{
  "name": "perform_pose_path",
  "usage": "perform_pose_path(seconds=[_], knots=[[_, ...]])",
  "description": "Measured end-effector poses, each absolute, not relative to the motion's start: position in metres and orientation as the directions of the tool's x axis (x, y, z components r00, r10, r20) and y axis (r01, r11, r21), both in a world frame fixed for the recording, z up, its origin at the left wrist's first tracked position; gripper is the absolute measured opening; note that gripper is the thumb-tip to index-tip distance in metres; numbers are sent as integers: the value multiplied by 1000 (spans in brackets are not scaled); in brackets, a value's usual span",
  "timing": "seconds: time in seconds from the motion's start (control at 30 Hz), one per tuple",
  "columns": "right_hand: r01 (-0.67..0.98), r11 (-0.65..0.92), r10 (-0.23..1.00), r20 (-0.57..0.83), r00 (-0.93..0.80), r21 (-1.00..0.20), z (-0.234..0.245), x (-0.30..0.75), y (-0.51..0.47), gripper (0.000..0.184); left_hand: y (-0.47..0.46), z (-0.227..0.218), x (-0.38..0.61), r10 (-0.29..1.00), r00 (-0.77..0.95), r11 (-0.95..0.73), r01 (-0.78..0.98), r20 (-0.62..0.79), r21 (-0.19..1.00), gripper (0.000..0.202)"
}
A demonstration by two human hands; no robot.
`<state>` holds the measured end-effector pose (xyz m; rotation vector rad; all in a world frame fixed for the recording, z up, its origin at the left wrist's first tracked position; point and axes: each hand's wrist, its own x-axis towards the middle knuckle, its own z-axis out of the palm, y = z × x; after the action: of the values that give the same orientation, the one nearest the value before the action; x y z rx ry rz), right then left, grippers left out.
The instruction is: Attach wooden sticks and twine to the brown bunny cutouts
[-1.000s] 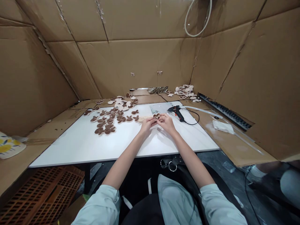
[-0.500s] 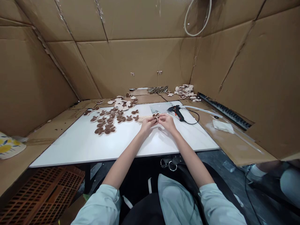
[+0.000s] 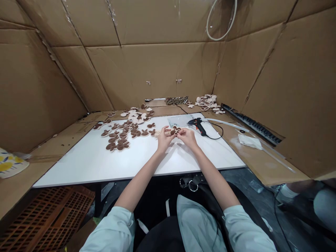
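Observation:
Between my hands is a brown bunny-shaped patch with a cream cord bow across its front. My left hand grips the patch from the left, with its index finger lifted. At the patch's right side, my right hand pinches the bow with thumb and fingertips. Several pale cords lie just left of my left hand, partly hidden by it. Many similar brown bunny patches are spread over the white board to the left, some turned pale side up.
A black hot glue gun with a looping cable lies right of my hands, beside a clear plastic bag. Pale pieces are heaped at the back right. Cardboard walls enclose the table. An orange crate stands below left.
My left hand has shifted slightly and its index finger has lifted off the patch, uncovering more of it. The right hand keeps its pinch in nearly the same place.

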<state>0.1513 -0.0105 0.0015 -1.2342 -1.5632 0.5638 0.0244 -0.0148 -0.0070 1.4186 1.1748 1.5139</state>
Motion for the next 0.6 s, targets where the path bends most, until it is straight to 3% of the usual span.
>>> perform_pose_path(seconds=[0.1, 0.23, 0.6], knots=[[484, 384, 893, 450, 23, -786, 2, 152, -11, 4, -16, -7, 25, 876, -81, -445, 249, 476, 860, 22], [520, 389, 887, 462, 13, -761, 4, 152, -12, 6, -16, -8, 26, 860, -27, -462, 385, 510, 799, 3], [483, 279, 930, 358, 79, -830, 6, 152, -12, 8, -18, -2, 26, 892, 8, -398, 489, 452, 777, 16]])
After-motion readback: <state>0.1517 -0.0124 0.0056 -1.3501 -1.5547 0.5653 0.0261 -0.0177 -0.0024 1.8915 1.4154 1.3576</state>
